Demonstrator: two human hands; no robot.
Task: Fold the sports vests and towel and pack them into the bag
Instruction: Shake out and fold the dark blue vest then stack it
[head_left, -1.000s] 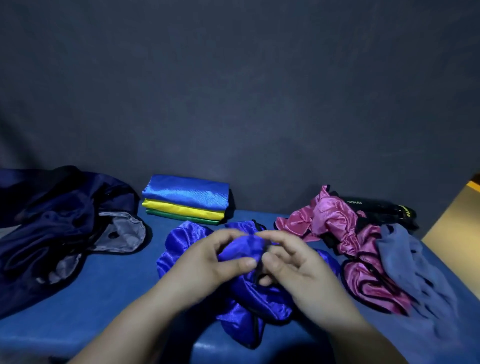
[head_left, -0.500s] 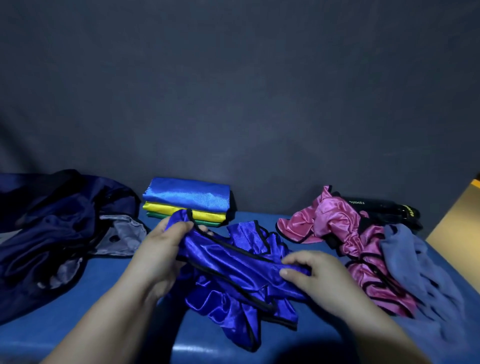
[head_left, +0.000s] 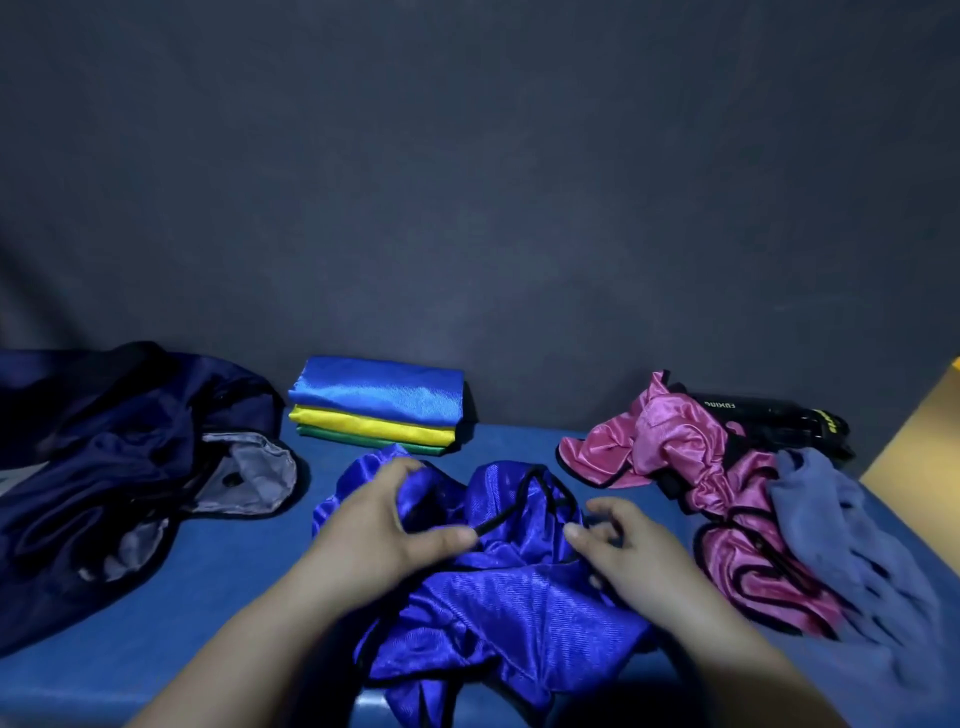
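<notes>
Fabric fills the middle of the head view: a blue vest (head_left: 519, 597) with black trim lies crumpled on the table (head_left: 234, 597), at the near edge, between the two forearms. The left hand (head_left: 384, 540) sits on the vest's left part, fingers curled over a raised fold and thumb pressed in from below, so it grips the cloth. The right hand (head_left: 634, 556) is at the vest's right edge, thumb pointing inward onto the fabric and fingers curled close behind it, pinching the cloth near the trim. The two hands are apart, with a loop of trim standing up between them.

Behind the vest, by the wall (head_left: 467, 208), is a folded stack (head_left: 379, 400): blue on top, then yellow, then green. A dark bag (head_left: 104, 467) slumps open at the left, with its grey lining showing. To the right lies a crumpled pink vest (head_left: 675, 441), with a grey-blue towel (head_left: 841, 525) draped just beside it and partly over it. A black object (head_left: 769, 415) with yellow marks lies behind the pink vest.
</notes>
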